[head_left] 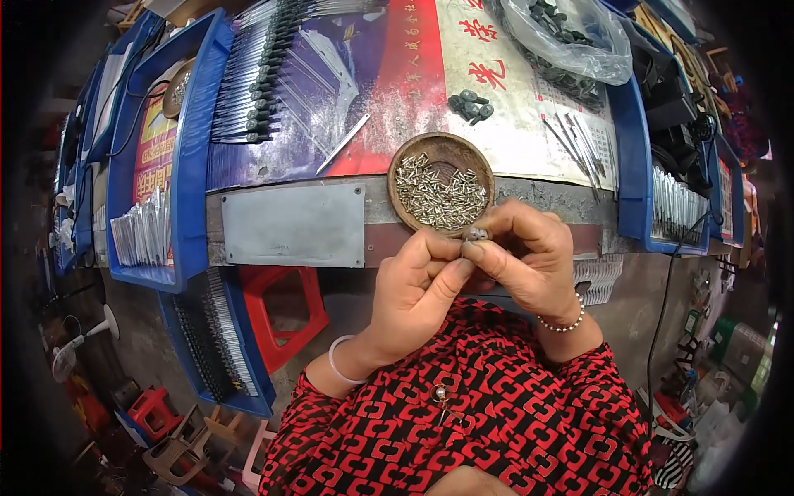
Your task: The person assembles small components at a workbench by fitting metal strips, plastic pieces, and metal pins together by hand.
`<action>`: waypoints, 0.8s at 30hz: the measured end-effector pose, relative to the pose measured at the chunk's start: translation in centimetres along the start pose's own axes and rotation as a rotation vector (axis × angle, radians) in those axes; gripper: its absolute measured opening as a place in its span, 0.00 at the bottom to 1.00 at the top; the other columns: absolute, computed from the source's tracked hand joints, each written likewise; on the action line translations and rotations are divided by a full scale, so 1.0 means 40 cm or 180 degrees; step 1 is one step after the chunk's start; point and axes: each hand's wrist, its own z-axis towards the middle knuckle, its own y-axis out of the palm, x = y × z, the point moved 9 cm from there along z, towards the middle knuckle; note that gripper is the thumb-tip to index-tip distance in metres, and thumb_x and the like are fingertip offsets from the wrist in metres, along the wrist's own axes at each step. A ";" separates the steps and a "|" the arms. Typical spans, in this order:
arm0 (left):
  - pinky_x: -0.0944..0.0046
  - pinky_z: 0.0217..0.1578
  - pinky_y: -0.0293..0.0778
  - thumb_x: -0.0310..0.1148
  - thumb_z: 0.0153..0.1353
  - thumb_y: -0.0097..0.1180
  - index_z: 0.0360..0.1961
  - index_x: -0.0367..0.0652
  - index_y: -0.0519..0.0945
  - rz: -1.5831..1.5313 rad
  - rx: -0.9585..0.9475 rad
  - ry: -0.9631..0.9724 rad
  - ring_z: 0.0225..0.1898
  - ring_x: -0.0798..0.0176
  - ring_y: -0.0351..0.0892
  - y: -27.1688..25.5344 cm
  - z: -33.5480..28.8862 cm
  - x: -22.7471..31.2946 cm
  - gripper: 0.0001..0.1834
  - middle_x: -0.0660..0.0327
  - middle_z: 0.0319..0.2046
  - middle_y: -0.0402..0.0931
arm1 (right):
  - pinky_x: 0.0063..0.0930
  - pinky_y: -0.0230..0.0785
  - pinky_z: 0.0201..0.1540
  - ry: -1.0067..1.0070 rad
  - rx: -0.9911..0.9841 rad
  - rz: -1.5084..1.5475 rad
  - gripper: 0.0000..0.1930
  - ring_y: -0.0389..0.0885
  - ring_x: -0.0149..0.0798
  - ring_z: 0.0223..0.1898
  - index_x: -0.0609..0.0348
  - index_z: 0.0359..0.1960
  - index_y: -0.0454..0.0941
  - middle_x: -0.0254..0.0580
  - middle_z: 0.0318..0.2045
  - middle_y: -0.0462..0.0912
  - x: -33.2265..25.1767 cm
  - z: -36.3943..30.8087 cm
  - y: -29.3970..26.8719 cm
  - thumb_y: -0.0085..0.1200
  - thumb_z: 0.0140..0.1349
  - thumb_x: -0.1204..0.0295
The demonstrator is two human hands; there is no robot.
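My left hand (422, 289) and my right hand (529, 256) meet at the table's front edge, fingertips pinched together. Between them is a small grey piece (475, 235), mostly covered by the fingers; its exact kind is hidden. Just beyond the fingertips stands a round wooden bowl (444, 141), holding many small shiny metal pins (438, 198). A small heap of dark knobs (470, 107) lies behind the bowl. To the left lies a single flat metal rod (343, 145), and several thin rods (579, 149) lie to the right.
Rows of metal rods with dark ends (252, 83) lie at the far left. A clear plastic bag (608, 50) of dark knobs sits at the far right. Blue trays (194, 165) flank the table. A grey metal plate (294, 226) is on its front edge; a red stool (310, 306) stands below.
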 end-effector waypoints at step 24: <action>0.76 0.16 0.64 0.44 0.68 0.41 0.41 0.35 0.70 -0.2324 -0.0347 -0.0989 0.15 0.71 0.68 -0.006 0.014 -0.074 0.19 0.57 0.24 0.75 | 0.14 0.60 0.20 0.0744 -0.0385 0.0772 0.08 0.71 0.18 0.20 0.64 0.26 0.70 0.32 0.18 0.75 0.026 0.022 0.073 0.54 0.60 0.74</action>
